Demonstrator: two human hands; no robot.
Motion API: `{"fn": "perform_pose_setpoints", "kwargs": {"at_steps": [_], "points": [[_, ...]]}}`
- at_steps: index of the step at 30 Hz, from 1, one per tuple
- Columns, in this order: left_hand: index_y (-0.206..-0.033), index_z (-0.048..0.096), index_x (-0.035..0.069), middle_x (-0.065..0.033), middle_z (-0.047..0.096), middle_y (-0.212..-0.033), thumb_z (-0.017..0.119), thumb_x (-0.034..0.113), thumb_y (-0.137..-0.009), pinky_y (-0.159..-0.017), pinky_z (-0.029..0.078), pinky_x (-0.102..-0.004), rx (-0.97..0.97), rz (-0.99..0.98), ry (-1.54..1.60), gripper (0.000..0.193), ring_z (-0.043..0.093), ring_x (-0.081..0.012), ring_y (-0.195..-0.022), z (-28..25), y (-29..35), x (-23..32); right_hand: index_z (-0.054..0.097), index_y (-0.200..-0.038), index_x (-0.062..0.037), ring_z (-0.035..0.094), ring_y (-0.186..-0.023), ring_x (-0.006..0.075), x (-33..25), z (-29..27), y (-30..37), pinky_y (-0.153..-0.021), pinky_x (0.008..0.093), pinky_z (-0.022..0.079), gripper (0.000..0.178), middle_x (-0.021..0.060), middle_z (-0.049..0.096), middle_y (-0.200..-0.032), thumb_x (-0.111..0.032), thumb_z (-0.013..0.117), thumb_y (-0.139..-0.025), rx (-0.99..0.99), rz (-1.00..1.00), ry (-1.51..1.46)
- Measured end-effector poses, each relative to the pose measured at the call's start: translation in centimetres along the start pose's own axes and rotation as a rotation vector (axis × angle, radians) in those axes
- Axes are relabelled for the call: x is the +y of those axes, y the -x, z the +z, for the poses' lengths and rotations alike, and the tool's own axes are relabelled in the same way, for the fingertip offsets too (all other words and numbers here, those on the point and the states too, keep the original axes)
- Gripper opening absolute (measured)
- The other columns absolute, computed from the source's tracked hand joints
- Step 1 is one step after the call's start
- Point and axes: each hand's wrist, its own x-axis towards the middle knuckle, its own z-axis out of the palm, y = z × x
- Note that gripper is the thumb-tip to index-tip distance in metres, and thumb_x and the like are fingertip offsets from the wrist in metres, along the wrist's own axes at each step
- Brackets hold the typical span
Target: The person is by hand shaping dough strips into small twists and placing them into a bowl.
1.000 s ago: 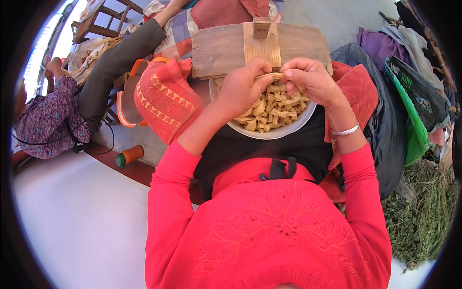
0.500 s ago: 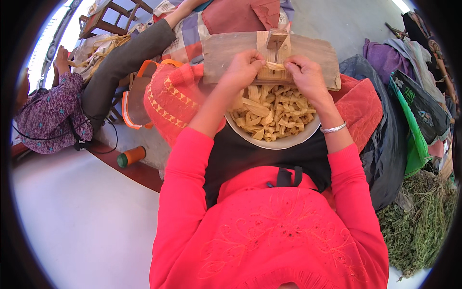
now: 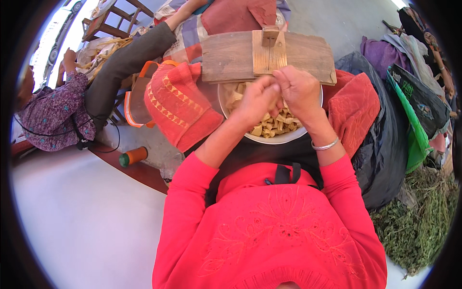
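Above a pale bowl (image 3: pixel 285 140) my two hands are close together. My left hand (image 3: pixel 260 102) has its fingers curled and is slightly blurred by motion. My right hand (image 3: pixel 301 91) is closed, its thumb side toward the left hand. Whatever lies between their fingers is hidden. Cut pieces of a tan, dried, strip-like material (image 3: pixel 275 127) fill the bowl, partly covered by my hands. Just beyond it lies a wooden board (image 3: pixel 226 55) with a lighter wood plate (image 3: pixel 269 60) and an upright wooden block (image 3: pixel 270 36) on it.
Red cloths (image 3: pixel 180 103) flank the bowl. At left sits another person (image 3: pixel 53 115), near an orange-and-green spool (image 3: pixel 134 156) and a wooden stool (image 3: pixel 108 21). A black plastic bag (image 3: pixel 380 149), a green bag (image 3: pixel 414 139) and dried green plants (image 3: pixel 416 216) are at right.
Both hands have come back from the board's upright block to above the bowl and closer together. The tan strip stretched between them earlier can no longer be seen.
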Motion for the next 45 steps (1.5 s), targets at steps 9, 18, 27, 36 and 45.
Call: {"fn": "perform_pose_setpoints", "kwargs": {"at_steps": [9,18,27,36,45], "points": [[-0.088,0.062,0.0,-0.0141,0.06,-0.072,0.058,0.016,-0.088,-0.051,0.039,-0.0314,-0.054,0.656,-1.335,0.016,0.054,-0.029,-0.057,1.5,10.3,11.0,0.059,-0.075,-0.0076,0.055,-0.053,0.0287,-4.6,-5.3,1.3,-0.047,0.0367,0.044,0.018,0.011,0.053,-0.061,-0.021,0.068,-0.083,-0.364,0.008,-0.377],[-0.096,0.06,0.0,-0.0072,0.058,-0.072,0.051,0.032,-0.09,-0.058,0.044,-0.0338,-0.532,0.463,-0.653,0.034,0.057,-0.0193,-0.064,2.2,9.0,13.8,0.064,-0.086,-0.0004,0.059,-0.059,0.0123,-9.9,-9.7,1.1,-0.053,0.023,0.045,0.011,0.0059,0.062,-0.069,-0.01,0.059,-0.087,-0.366,0.065,-1.013],[-0.124,0.05,0.001,0.0021,0.052,-0.074,0.055,0.011,-0.092,-0.058,0.047,-0.0313,-0.158,-0.002,0.167,0.033,0.055,-0.0154,-0.064,0.7,0.2,-0.2,0.071,-0.103,-0.0142,0.063,-0.061,0.0225,-0.5,-0.7,1.6,-0.054,0.0302,0.048,0.02,0.0091,0.066,-0.076,-0.016,0.062,-0.085,0.012,0.238,-0.063],[-0.115,0.059,0.004,-0.0139,0.065,-0.091,0.059,0.006,-0.084,-0.07,0.05,-0.0341,0.143,0.625,-1.194,0.031,0.064,-0.0293,-0.082,0.3,0.1,-2.1,0.067,-0.087,-0.0052,0.057,-0.067,0.0147,3.4,1.3,6.6,-0.065,0.0269,0.046,0.027,0.0039,0.065,-0.08,-0.03,0.058,-0.093,-0.302,0.747,-0.739],[-0.109,0.058,0.0,-0.0181,0.062,-0.099,0.059,0.012,-0.085,-0.079,0.047,-0.037,0.029,0.554,-0.869,0.027,0.06,-0.0335,-0.092,1.5,0.5,-0.5,0.067,-0.092,-0.0013,0.057,-0.09,0.0142,2.7,1.1,7.0,-0.08,0.0273,0.045,0.011,0.0036,0.063,-0.1,-0.008,0.059,-0.088,-0.138,0.759,-1.005]]}}
